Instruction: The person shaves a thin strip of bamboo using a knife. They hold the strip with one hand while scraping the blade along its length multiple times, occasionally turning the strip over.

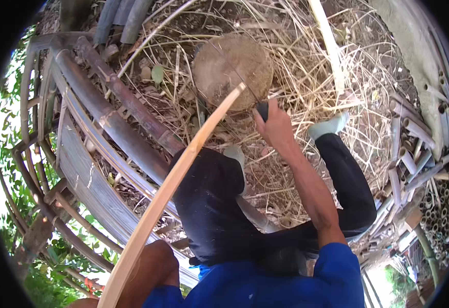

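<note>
My right hand (276,126) is closed around the dark handle of a knife (263,109). Its thin blade, seen nearly edge-on, slants up and left over a round wooden stump (233,66). A long, pale strip of split bamboo (183,164) runs from the lower left up to the stump; its tip lies close beside the blade, and whether they touch I cannot tell. My left arm (155,262) bends at the lower left behind the strip. Only a sliver of skin shows at the lower edge, so my left hand's fingers are hidden.
Dry straw and shavings (296,77) litter the ground around the stump. Thick bamboo poles (101,113) form a frame on the left. Cut bamboo pieces (414,138) are piled on the right, and a pale pole (329,46) lies at the far side. My legs (209,205) flank the near ground.
</note>
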`<state>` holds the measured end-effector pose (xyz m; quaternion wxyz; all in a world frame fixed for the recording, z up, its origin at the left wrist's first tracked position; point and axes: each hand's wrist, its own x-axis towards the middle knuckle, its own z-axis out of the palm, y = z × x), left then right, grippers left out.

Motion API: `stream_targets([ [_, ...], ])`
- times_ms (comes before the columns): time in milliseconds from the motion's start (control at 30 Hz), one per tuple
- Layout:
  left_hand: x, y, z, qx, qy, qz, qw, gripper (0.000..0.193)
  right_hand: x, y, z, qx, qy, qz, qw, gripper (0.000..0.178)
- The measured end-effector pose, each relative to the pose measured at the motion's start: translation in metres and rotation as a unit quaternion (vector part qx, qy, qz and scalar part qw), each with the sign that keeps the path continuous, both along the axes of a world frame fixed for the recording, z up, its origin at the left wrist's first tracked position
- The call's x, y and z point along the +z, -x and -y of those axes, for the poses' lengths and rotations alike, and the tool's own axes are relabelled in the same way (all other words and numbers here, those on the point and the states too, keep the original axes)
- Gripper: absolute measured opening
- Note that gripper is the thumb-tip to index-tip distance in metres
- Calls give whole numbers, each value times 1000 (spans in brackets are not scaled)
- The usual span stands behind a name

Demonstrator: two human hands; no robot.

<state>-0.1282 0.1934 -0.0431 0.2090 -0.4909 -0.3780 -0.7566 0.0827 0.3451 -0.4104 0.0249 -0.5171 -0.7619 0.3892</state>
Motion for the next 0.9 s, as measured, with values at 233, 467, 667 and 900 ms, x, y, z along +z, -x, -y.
stream_targets([
  [233,9,-4,36,-104,92,24,990,48,183,9,64,108,-109,-216,964,36],
  [467,-1,-44,6,-23,-13,78,997,47,178,0,79,90,-62,-135,985,39],
  [667,2,-53,7,-33,-48,99,993,50,189,-19,108,182,-120,-268,939,33],
  [900,7,-38,17,-81,-1,212,974,37,117,-64,66,-23,-96,-142,985,38],
])
